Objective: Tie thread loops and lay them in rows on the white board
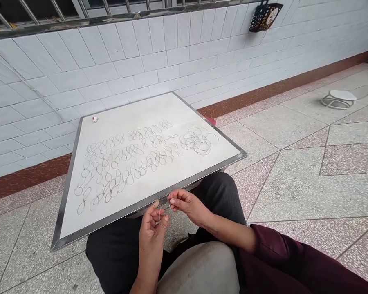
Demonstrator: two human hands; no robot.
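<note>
Just off the near edge of the white table [135, 110], both my hands hold one thin wire loop [160, 213], bent into a figure-eight shape. My left hand [153, 224] pinches its lower ring between thumb and fingers; a tan wrap covers one fingertip. With thumb and forefinger, my right hand [184, 204] grips the wire near its upper ring. On the tabletop lie rows of similar twisted figure-eight wires [112, 188]. To their right sits a loose pile of round wire loops [196, 141].
A small white and red object [95, 119] lies at the table's far left corner. The table stands near a white tiled wall [141, 61]. A dark basket [265, 16] hangs on that wall, and a low white stool [339, 99] stands on the floor at right.
</note>
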